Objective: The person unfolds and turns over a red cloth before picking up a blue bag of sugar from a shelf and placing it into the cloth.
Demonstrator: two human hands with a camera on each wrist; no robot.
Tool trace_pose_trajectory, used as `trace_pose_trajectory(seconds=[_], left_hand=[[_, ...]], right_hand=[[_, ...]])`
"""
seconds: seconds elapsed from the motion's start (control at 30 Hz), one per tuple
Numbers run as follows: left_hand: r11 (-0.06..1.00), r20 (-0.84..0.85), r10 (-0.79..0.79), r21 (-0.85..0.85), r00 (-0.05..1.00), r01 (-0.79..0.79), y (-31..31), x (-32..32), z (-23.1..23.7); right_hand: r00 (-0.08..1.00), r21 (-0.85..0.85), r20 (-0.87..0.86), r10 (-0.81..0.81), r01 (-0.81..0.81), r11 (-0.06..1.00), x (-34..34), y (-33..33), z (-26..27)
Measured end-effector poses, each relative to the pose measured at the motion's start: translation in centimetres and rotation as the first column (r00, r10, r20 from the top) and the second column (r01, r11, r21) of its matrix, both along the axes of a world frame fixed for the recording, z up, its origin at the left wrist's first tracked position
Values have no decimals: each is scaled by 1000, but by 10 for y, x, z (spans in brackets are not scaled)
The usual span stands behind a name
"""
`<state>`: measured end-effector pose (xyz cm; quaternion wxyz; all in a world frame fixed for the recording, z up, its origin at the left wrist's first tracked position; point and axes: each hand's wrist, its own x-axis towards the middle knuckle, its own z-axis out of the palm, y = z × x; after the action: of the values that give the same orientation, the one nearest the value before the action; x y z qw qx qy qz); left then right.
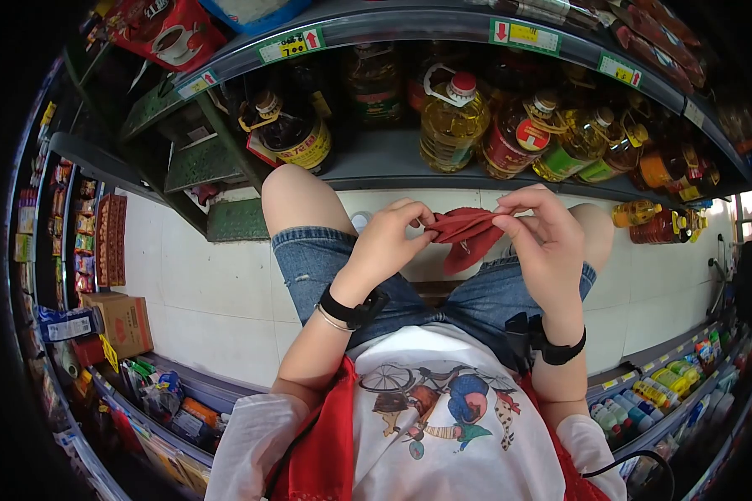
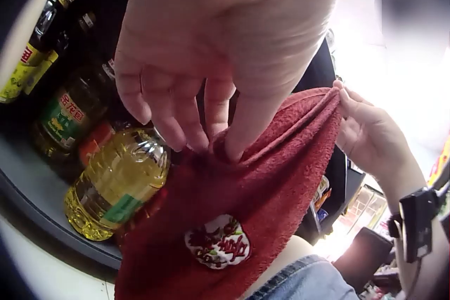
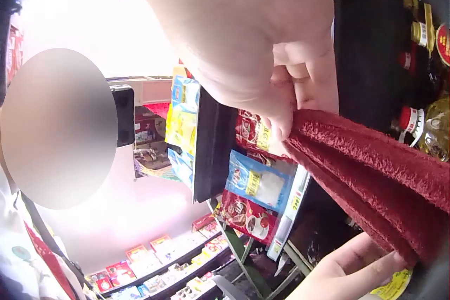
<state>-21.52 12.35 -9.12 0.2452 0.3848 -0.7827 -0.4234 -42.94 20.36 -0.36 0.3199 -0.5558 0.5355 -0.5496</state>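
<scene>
Pinching a red cloth (image 1: 468,227) between thumb and fingertips of left hand (image 1: 386,244) and right hand (image 1: 548,240), nearly closed at either end; stretching it, creased, between the knees (image 1: 303,199), facing oil bottles (image 1: 454,125) on a shelf (image 1: 376,179). Probably working best by gripping evenly, drawing gently outward, smoothing folds.

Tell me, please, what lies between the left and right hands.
A red towel, pinched by the left hand and right hand, spans the gap in the head view.
</scene>
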Motion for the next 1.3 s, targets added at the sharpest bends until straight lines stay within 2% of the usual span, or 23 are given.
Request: trace_pose_trajectory(seconds=[0.1, 0.17, 0.2, 0.27, 0.33, 0.37, 0.4, 0.47, 0.53, 0.6, 0.63, 0.67, 0.73, 0.77, 0.8, 0.83, 0.87, 1.0, 1.07, 1.1, 1.17, 1.3], left_hand=[[1000, 62, 1, 20, 998, -3, 1, -1, -6], [980, 57, 44, 191, 997, -54, 0, -1, -17], [980, 58, 44, 190, 997, -54, 0, -1, -15], [943, 72, 139, 296, 988, -154, 0, 0, -8], [933, 62, 178, 306, 982, -189, -6, 7, -5], [921, 51, 219, 318, 974, -224, -9, 12, -3], [922, 52, 218, 318, 975, -223, -10, 16, 4], [959, 169, 216, 147, 962, -241, -14, 24, 29], [958, 162, 224, 142, 961, -248, -20, 32, 42], [972, -20, 227, 75, 974, -224, -25, 38, 53], [982, -87, 186, 35, 979, -183, -29, 39, 60], [983, -87, 186, 33, 979, -183, -31, 40, 66], [996, -294, -60, -87, 954, 36, -32, 40, 82], [965, -212, -182, -224, 960, 133, -33, 43, 98], [965, -211, -184, -225, 960, 135, -35, 46, 101], [935, -154, -242, -300, 958, 188, -38, 48, 103], [897, -92, -296, -370, 951, 243, -39, 49, 104], [895, -34, -288, -365, 957, 257, -38, 49, 107], [925, -29, -311, -238, 950, 295, -38, 52, 100], [925, -30, -312, -239, 949, 297, -37, 52, 99], [901, -73, -402, -211, 913, 379, -35, 52, 97], [863, -56, -422, -332, 905, 381, -35, 53, 87]], right_hand=[[998, -6, 59, -11, 12, 1000, -1, 1, 1], [996, -9, 86, -17, 18, 1000, -2, 2, 1], [996, -16, 93, -18, 20, 1000, -2, 2, 1], [995, -24, 100, -20, 22, 999, -5, 2, 2], [997, -22, -33, -70, 69, 997, -11, 3, 6], [997, -21, -32, -71, 70, 997, -14, 3, 6], [992, -37, -82, -97, 94, 995, -18, 2, 6], [984, -54, -130, -124, 118, 992, -26, 1, 5], [966, -83, -226, -128, 112, 990, -31, 1, 3], [951, -99, -277, -135, 111, 989, -33, 1, 5], [933, -116, -329, -144, 111, 987, -33, 1, 6], [933, -118, -328, -145, 111, 987, -33, 1, 6], [981, -111, -159, -113, 96, 989, -31, 0, 5], [981, -113, -158, -115, 97, 989, -30, 1, 5], [991, -92, -75, -109, 102, 991, -29, 1, 6], [995, -70, 8, -104, 104, 992, -29, 2, 7], [994, -69, 9, -106, 106, 992, -30, 3, 6], [999, -104, 19, -49, 51, 993, -32, 3, 7], [999, -116, 9, -36, 37, 993, -33, 4, 9], [999, -121, -1, -36, 36, 992, -33, 5, 10], [999, -127, -12, -38, 36, 991, -34, 5, 11], [994, -146, -78, -75, 63, 987, -42, 10, 12]])
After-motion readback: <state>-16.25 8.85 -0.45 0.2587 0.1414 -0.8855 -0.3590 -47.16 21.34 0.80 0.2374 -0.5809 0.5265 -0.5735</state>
